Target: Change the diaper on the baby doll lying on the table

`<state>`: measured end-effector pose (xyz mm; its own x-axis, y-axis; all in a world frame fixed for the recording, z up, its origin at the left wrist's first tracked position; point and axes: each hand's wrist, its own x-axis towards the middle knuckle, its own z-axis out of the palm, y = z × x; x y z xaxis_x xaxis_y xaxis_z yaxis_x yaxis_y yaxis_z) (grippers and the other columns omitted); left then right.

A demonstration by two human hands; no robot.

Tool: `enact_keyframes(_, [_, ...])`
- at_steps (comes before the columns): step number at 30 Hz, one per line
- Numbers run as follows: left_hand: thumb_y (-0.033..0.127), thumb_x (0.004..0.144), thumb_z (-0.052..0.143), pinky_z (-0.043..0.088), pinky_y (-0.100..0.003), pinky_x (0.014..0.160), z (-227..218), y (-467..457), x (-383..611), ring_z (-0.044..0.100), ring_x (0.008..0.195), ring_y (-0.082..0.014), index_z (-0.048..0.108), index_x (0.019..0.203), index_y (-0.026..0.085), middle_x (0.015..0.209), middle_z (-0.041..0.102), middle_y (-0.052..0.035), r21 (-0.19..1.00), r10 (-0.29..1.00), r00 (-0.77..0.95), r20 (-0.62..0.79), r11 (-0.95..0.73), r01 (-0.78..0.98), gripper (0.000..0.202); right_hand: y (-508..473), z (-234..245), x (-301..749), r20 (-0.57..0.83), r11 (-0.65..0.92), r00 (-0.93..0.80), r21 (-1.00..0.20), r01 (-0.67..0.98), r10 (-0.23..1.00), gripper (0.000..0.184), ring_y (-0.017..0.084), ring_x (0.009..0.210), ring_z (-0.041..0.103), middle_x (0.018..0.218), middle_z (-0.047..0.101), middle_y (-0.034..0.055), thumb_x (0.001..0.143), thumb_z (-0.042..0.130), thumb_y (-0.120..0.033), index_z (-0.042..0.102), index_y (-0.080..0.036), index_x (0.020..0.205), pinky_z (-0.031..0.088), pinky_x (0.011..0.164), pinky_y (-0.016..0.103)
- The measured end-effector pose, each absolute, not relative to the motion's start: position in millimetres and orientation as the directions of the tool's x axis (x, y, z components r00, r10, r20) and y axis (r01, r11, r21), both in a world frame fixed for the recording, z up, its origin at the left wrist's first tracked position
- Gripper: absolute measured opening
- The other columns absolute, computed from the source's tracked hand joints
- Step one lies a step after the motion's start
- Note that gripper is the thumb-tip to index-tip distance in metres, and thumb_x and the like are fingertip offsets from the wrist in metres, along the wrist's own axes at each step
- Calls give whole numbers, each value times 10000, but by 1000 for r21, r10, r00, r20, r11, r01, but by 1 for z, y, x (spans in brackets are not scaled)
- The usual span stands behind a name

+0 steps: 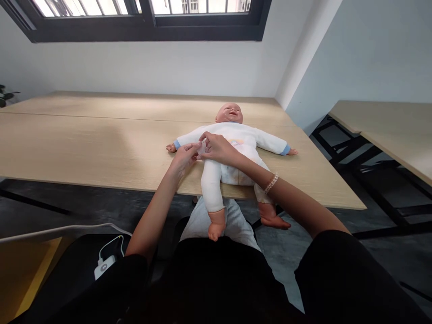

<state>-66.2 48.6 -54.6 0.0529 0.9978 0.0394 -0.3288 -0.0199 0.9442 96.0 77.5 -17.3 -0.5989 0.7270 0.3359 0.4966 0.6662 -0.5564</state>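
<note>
A baby doll [243, 135] lies on its back, in a white outfit with blue cuffs, its feet hanging past the table's front edge. At the doll's hip, on the left of the picture, my two hands meet. Between their fingertips is a small, thin whitish piece [201, 148]; whether it is loose or part of the outfit, I cannot tell. My left hand [186, 155] pinches it from the left. From the right my right hand [216, 147] reaches across the doll's belly, its thumb and fingers closed on the same piece.
The doll rests on a light wooden table [84, 144] under a dark-framed window [148, 31]. At the right stands another table [388, 119]. A white device [104, 266] with a cable lies on a black surface at lower left.
</note>
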Motion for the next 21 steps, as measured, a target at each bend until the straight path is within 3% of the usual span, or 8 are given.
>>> enact_keyframes(4, [352,769,837,513,-221,706,-52,48,-66,633,708,-106,705,813,136,798,719,-32,914,999,43,26,-6,-406,257,76,-21,94,380,639,-527,-588,496,760,246,237,822,681,842,726,11,838,662,-97,610,-213,1049,492,739,319])
enact_keyframes(7, [243,757,839,525,-233,742,-54,48,-67,644,722,-106,682,820,148,790,708,-10,915,999,39,29,-10,-403,194,74,-23,95,396,618,-487,-618,486,778,186,227,811,686,839,725,25,879,566,-88,621,-195,1020,503,743,314])
enact_keyframes(13, [75,694,805,540,-237,768,-60,49,-68,651,717,-95,642,827,144,770,693,4,928,998,-9,65,-64,-366,221,75,-23,98,382,576,-463,-707,411,799,216,189,844,700,844,736,29,834,589,-12,645,-154,987,489,778,273])
enact_keyframes(18, [103,747,727,559,-261,741,-62,53,-69,659,694,-109,647,803,138,744,686,-4,920,998,-41,44,-57,-388,104,79,-21,99,336,519,-457,-772,368,824,210,178,816,694,825,724,33,827,565,-4,645,-135,971,478,758,268])
enact_keyframes(21, [103,694,789,554,-251,738,-62,52,-69,655,696,-103,656,834,141,768,700,-6,928,998,-34,52,-61,-368,196,78,-20,99,326,513,-457,-769,381,828,213,177,808,688,818,724,30,806,559,0,643,-130,951,463,736,258])
